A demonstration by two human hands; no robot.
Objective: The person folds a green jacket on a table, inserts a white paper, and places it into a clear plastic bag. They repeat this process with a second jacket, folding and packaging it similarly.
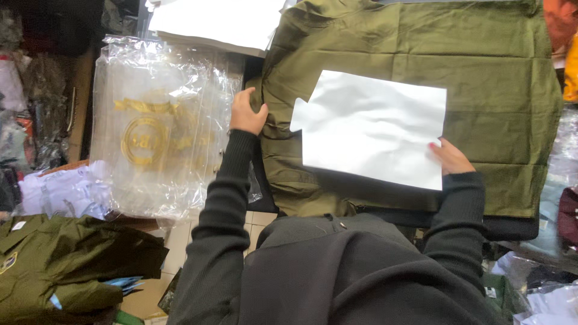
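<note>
An olive green garment (481, 66) lies spread flat in front of me. A white sheet with a notched left edge (373, 126) rests on top of it. My left hand (245, 112) grips the garment's bunched left edge, near the collar area. My right hand (448, 157) presses on the lower right corner of the white sheet, fingers on the paper. Both of my arms wear dark sleeves.
A stack of clear plastic bags with a gold round print (159, 132) lies to the left. More white sheets (217, 21) sit at the top. Folded olive garments (66, 265) are piled at the lower left. Packed clothes (560, 235) crowd the right edge.
</note>
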